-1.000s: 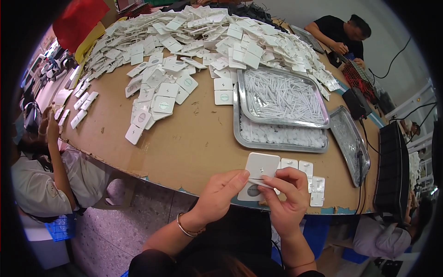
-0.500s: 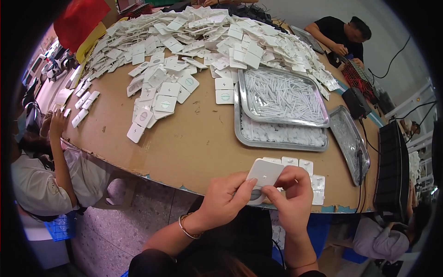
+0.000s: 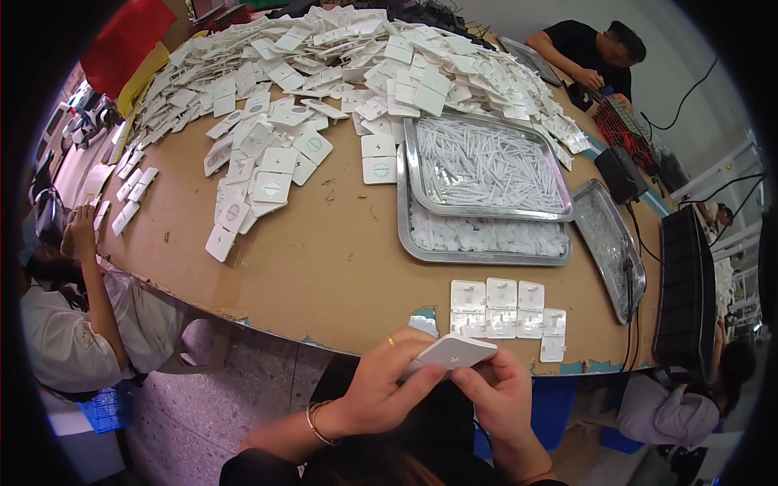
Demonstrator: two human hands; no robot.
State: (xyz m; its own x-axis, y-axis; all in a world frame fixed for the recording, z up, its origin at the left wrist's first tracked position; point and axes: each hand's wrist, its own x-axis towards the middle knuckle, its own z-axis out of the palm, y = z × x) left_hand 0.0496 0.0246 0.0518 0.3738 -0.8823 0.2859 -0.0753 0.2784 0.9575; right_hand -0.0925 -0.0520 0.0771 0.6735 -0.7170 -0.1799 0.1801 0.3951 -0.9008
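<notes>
A white flat plastic piece point(image 3: 455, 350), rounded at the corners and with a small dark mark, is tilted just off the table's near edge. My left hand point(image 3: 381, 389) grips its left side, thumb on the lower face. From the right, my right hand point(image 3: 496, 389) pinches it, thumb against its lower edge and fingers behind. Part of the piece is hidden by my fingers. Just beyond my hands, several white two-panel plastic pieces point(image 3: 501, 300) lie in rows on the table with their moulded insides up.
A steel tray of thin white plastic sticks point(image 3: 486, 166) rests on another tray of small white parts point(image 3: 486, 240). Behind is a large heap of white plastic pieces point(image 3: 267, 69). An upright tray point(image 3: 609, 247) leans at right. Co-workers sit left point(image 3: 89, 316), far right point(image 3: 600, 61) and lower right.
The white piece has been lowered and tipped flatter, and both hands have come nearer to me. The rows of pieces now show fully. The whole view has shifted slightly.
</notes>
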